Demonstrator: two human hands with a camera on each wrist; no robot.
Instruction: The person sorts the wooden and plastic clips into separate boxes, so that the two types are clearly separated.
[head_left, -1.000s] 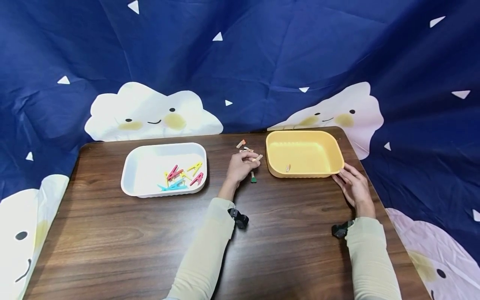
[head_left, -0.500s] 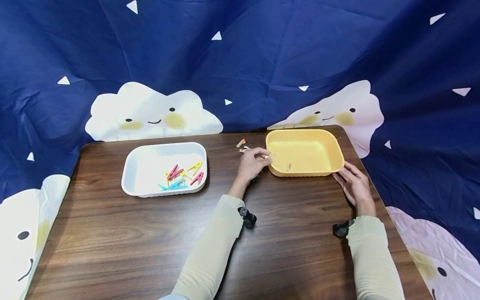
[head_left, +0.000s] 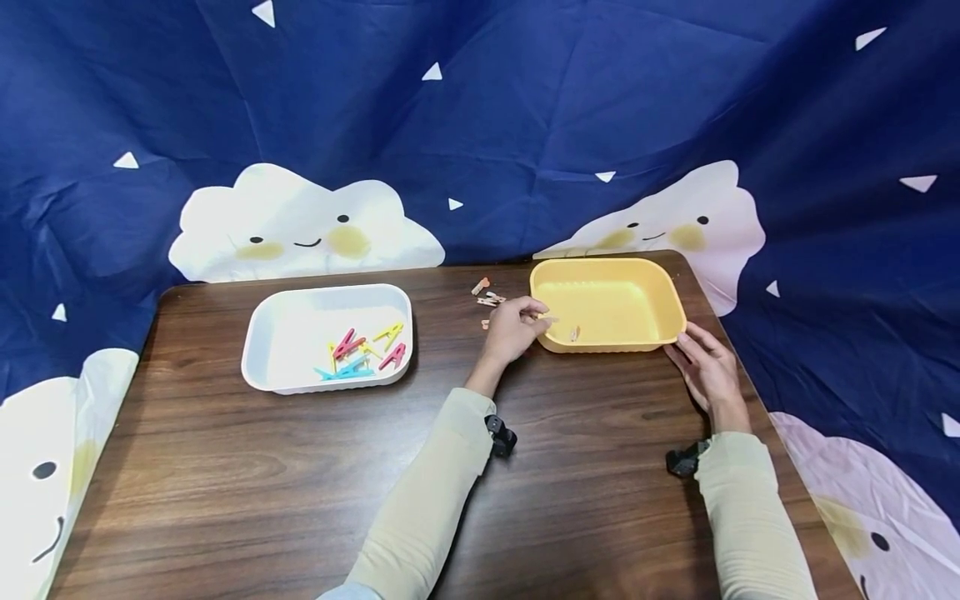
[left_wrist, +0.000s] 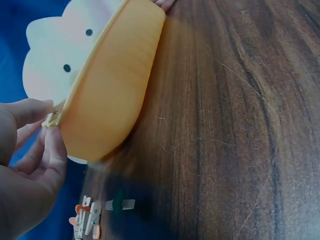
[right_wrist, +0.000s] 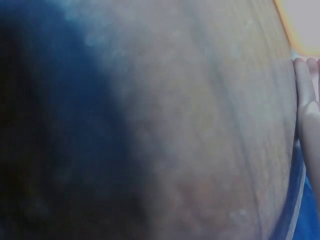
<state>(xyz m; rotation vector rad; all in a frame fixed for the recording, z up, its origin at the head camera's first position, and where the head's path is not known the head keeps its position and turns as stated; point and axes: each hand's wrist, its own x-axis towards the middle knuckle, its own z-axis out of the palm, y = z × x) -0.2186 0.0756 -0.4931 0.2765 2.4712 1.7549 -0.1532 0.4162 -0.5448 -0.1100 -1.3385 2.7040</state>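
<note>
Hands (head_left: 513, 332) (head_left: 707, 371) flank the yellow tray (left_wrist: 112, 80), left pinching a clip (left_wrist: 55, 115).

Yellow tray (head_left: 615, 308): upright, one small clip (head_left: 575, 333) inside
Held clip (left_wrist: 56, 113): pale, pinched by the left hand (head_left: 513, 329) at the tray's left rim
Loose clips (left_wrist: 93, 218): pale and orange, clustered

Left hand (head_left: 513, 331) hides much of its clip (left_wrist: 53, 118) from us; right wrist view crops right hand (right_wrist: 310, 110), blurs table (right_wrist: 195, 125).
</note>
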